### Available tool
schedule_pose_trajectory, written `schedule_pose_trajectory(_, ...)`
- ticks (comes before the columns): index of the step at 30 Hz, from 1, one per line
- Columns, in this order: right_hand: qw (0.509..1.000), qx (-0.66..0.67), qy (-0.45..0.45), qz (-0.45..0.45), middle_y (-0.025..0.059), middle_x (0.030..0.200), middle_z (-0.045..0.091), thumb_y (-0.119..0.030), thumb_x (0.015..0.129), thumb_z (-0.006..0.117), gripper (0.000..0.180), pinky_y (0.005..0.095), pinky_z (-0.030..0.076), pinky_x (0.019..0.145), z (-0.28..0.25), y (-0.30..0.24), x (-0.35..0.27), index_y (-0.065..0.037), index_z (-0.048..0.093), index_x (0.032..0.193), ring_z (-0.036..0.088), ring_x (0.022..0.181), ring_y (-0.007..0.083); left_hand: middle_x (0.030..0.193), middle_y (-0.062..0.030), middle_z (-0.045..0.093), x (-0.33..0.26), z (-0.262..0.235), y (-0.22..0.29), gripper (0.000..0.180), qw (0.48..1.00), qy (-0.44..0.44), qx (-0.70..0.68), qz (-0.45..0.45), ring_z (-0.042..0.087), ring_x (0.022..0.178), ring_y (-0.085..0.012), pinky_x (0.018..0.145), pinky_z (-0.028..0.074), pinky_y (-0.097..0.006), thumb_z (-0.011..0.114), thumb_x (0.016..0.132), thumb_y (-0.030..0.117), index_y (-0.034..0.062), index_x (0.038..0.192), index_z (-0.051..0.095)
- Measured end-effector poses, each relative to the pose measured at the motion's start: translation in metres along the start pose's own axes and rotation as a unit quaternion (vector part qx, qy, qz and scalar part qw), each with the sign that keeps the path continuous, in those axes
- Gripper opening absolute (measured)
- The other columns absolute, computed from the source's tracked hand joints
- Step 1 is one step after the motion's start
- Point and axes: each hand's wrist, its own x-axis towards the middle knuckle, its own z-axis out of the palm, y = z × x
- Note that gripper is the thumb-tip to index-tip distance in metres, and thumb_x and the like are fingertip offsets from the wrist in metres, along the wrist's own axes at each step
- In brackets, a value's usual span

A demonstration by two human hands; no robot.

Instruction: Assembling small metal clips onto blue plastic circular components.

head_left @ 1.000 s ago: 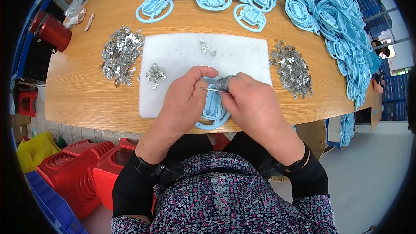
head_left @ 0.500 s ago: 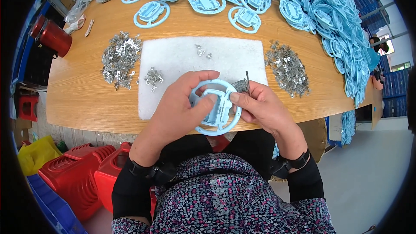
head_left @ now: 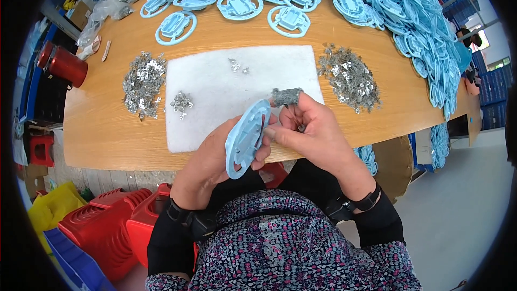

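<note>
Hands meet just over the near edge of the wooden counter (head_left: 107, 134). The left hand (head_left: 207, 170) grips a light-blue round plastic frame (head_left: 246, 137) by its lower rim and tilts it on edge, seemingly so that its inner face turns toward the right hand (head_left: 312, 134). The right hand is closed around a small grey tool (head_left: 286, 96) whose head sticks up past the thumb, while its fingertips press against the frame's rim, likely to steady it. A white felt pad (head_left: 226, 91) lies directly ahead as a soft working surface, with a few small metal clips (head_left: 181, 101) loose on it. Larger heaps of metal clips sit on either side of the pad, the left heap (head_left: 142, 82) and the right heap (head_left: 347, 77), within easy reach of each hand. More blue frames (head_left: 377, 5) are stacked along the far edge and right side. A red canister (head_left: 63, 64) stands at the far left.
</note>
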Motion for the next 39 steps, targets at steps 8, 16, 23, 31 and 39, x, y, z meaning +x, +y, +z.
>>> schedule_pose_trajectory(8, 0.998, 0.001, -0.038, 0.047, -0.0018, 0.069, 0.057, -0.019, 0.086, 0.080, 0.031, 0.0243, 0.043, 0.059, -0.013, 0.004, 0.006, -0.004, 0.055, 0.078, 0.050, 0.065, 0.0041, 0.099, -0.0098, 0.060, 0.000, 0.004, -0.009, 0.044, 0.997, -0.056, -0.060, -0.014, 0.058, 0.073, -0.0181, 0.060, 0.048, -0.030, 0.048, 0.104, 0.038, 0.0014, 0.127, 0.055)
schedule_pose_trajectory(16, 0.990, 0.105, -0.012, 0.090, -0.0012, 0.081, 0.065, -0.020, 0.087, 0.079, 0.023, 0.0232, 0.045, 0.064, -0.031, 0.010, -0.012, -0.002, 0.067, 0.095, 0.056, 0.074, 0.0052, 0.100, -0.0158, 0.064, 0.023, 0.003, -0.031, 0.042, 0.956, -0.125, -0.242, -0.106, 0.064, 0.077, -0.0269, 0.063, 0.053, -0.035, 0.050, 0.103, 0.039, 0.0048, 0.126, 0.058)
schedule_pose_trajectory(23, 0.987, 0.107, 0.025, 0.114, -0.0004, 0.084, 0.066, -0.018, 0.089, 0.074, 0.026, 0.0234, 0.047, 0.068, -0.069, 0.008, -0.060, 0.001, 0.068, 0.105, 0.058, 0.076, 0.0064, 0.106, -0.0165, 0.068, 0.052, 0.037, -0.062, 0.043, 0.933, -0.226, -0.225, -0.165, 0.072, 0.090, -0.0277, 0.077, 0.062, -0.039, 0.052, 0.102, 0.040, 0.0045, 0.125, 0.059)
schedule_pose_trajectory(31, 0.978, 0.138, 0.124, 0.095, -0.0021, 0.083, 0.063, -0.013, 0.088, 0.071, 0.020, 0.0205, 0.042, 0.061, -0.110, 0.040, -0.133, 0.000, 0.067, 0.103, 0.052, 0.069, 0.0041, 0.103, -0.0100, 0.068, 0.068, 0.104, -0.079, 0.039, 0.935, -0.234, -0.062, -0.259, 0.070, 0.085, -0.0201, 0.074, 0.061, -0.034, 0.048, 0.105, 0.039, 0.0040, 0.118, 0.061)
schedule_pose_trajectory(39, 0.935, 0.037, 0.276, 0.218, -0.0040, 0.071, 0.056, -0.022, 0.087, 0.073, 0.019, 0.0207, 0.032, 0.051, -0.235, 0.143, -0.254, -0.004, 0.065, 0.089, 0.043, 0.056, 0.0022, 0.113, -0.0151, 0.072, 0.054, 0.070, 0.030, 0.048, 0.807, -0.017, 0.586, 0.076, 0.069, 0.099, -0.0216, 0.087, 0.055, -0.036, 0.055, 0.101, 0.037, 0.0019, 0.134, 0.060)
